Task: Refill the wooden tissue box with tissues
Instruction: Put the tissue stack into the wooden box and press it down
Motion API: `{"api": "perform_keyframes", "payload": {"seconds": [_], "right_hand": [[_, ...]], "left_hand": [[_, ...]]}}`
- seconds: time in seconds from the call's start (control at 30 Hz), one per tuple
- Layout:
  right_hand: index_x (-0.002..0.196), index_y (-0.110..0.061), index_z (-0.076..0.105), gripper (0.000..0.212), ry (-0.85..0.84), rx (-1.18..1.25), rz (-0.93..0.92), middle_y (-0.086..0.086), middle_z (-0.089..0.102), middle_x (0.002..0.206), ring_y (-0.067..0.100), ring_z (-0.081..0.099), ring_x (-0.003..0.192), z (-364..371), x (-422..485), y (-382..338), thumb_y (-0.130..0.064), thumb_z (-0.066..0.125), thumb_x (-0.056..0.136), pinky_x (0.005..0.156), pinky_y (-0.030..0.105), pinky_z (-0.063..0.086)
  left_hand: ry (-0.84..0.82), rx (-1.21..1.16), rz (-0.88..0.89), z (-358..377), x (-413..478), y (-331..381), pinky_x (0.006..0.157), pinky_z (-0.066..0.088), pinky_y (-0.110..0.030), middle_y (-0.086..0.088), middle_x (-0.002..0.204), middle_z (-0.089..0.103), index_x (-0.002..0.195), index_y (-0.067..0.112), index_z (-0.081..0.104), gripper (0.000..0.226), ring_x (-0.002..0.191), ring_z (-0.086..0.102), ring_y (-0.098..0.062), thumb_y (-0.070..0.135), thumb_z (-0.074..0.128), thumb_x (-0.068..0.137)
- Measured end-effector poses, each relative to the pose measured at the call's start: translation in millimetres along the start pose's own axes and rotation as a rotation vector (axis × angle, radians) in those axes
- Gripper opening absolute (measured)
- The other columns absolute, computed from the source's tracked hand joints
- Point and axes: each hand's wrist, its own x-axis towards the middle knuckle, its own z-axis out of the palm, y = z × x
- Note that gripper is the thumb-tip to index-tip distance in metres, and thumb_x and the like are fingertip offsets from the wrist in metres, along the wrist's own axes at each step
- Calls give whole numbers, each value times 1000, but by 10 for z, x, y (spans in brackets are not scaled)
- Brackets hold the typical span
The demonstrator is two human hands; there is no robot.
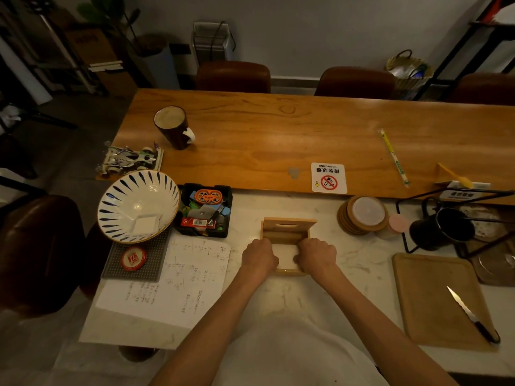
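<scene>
The wooden tissue box [281, 235] sits open on the white marble counter in front of me, its slotted lid [288, 224] standing up at the far side. A white stack of tissues [284, 256] lies inside the box, between my hands. My left hand [257, 257] grips the left side of the stack and box, fingers curled down over the edge. On the right side, my right hand [316, 255] does the same. Both hands cover the box's side walls.
Handwritten paper [178, 280] lies to the left, beside a patterned bowl [138, 204] and a black tray of small items [204, 211]. A stack of coasters [362, 215], a black mug [443, 228] and a cutting board [437, 299] with a knife [471, 313] lie to the right.
</scene>
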Motion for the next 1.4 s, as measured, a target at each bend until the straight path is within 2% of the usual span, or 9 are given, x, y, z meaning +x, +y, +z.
{"api": "perform_keyframes", "payload": {"seconds": [0.5, 0.6, 0.73, 0.83, 0.9, 1.03, 1.2, 1.3, 1.4], "right_hand": [[124, -23, 56, 42, -18, -17, -27, 6, 56, 118, 25, 60, 107, 21, -54, -22, -36, 66, 85, 77, 32, 41], [136, -29, 50, 54, -133, 326, -178, 7, 48, 134, 27, 53, 119, -65, -134, 196, -41, 66, 85, 95, 37, 46], [138, -32, 48, 44, -79, 1087, -137, -2, 51, 136, 25, 49, 129, -222, -451, 571, -42, 54, 95, 99, 35, 44], [148, -38, 29, 72, -490, 1829, 54, 15, 43, 147, 43, 50, 127, -182, -468, 783, -72, 41, 86, 100, 56, 46], [150, -32, 30, 81, -605, 1980, 84, 24, 44, 146, 47, 51, 125, -100, -419, 861, -78, 34, 83, 104, 62, 39], [150, -22, 33, 84, -560, 1867, 100, 21, 52, 140, 42, 57, 121, -73, -409, 817, -76, 29, 86, 106, 61, 38], [134, 0, 46, 105, -653, 1615, 157, 30, 61, 124, 47, 62, 111, -433, -184, 788, -86, 32, 76, 96, 63, 46], [126, 8, 50, 117, -740, 1502, 137, 35, 61, 120, 49, 62, 109, -627, -60, 784, -92, 36, 66, 92, 62, 49], [128, 7, 49, 107, -724, 1346, 101, 32, 64, 119, 43, 67, 104, -658, -50, 735, -81, 55, 68, 87, 55, 55]], "left_hand": [[-39, 64, 78, 27, 66, -66, 88, 49, -34, -16, 125, 57, 125, 9, 53, 38, 111, 58, -30, 9, 60, 87], [-233, -154, 196, -132, -23, -230, 104, 43, -38, -13, 146, 41, 147, 29, 35, 61, 127, 48, -30, 29, 59, 91], [-108, -673, 214, -432, -321, -477, 109, 39, -48, -1, 150, 41, 133, 34, 52, 35, 135, 42, -25, 33, 48, 98], [-361, -1291, 61, -585, -458, -461, 111, 26, -60, 3, 153, 34, 148, 40, 25, 54, 141, 31, -27, 56, 33, 97], [-556, -1445, 5, -566, -466, -432, 112, 19, -61, 6, 156, 29, 151, 42, 4, 66, 143, 28, -24, 67, 24, 93], [-585, -1372, -30, -528, -377, -424, 114, 15, -65, 2, 162, 14, 153, 31, 9, 81, 149, 16, -25, 76, 19, 87], [-490, -1166, -191, -809, -121, -361, 102, 37, -68, -16, 158, 24, 153, 15, 18, 95, 141, 28, -42, 77, 37, 82], [-603, -1080, -206, -841, -5, -294, 96, 41, -69, -22, 152, 31, 151, 12, 19, 102, 134, 37, -47, 73, 54, 77], [-677, -1119, -180, -763, 7, -290, 97, 42, -67, -21, 139, 46, 143, 9, 33, 89, 123, 50, -43, 65, 59, 80]]}}
